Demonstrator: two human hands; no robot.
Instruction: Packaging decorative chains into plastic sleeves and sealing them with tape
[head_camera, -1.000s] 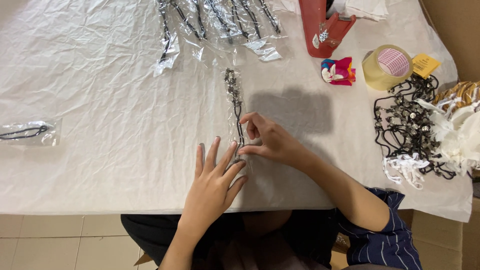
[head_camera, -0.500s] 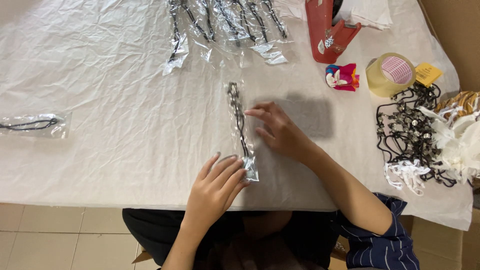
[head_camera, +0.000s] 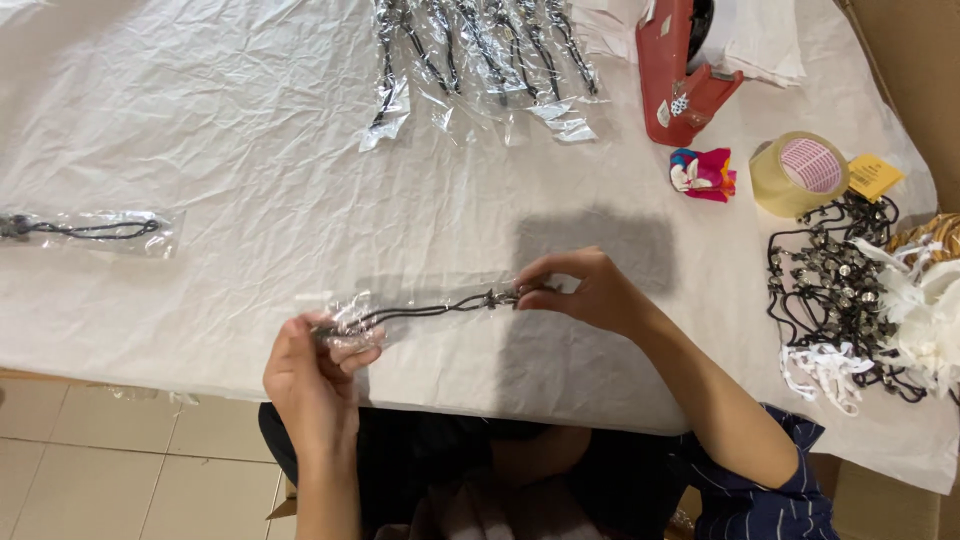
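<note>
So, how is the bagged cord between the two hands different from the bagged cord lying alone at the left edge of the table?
The held bagged cord is lifted, with the left hand at one end and the right hand at the other; the lone bagged cord lies flat on the white table cover, untouched. The held one's bag looks crumpled at the left hand; the lone one's is smooth. Both are dark cords in clear plastic sleeves.

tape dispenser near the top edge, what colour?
Red tape dispenser, seen clearly in the head view.
</note>
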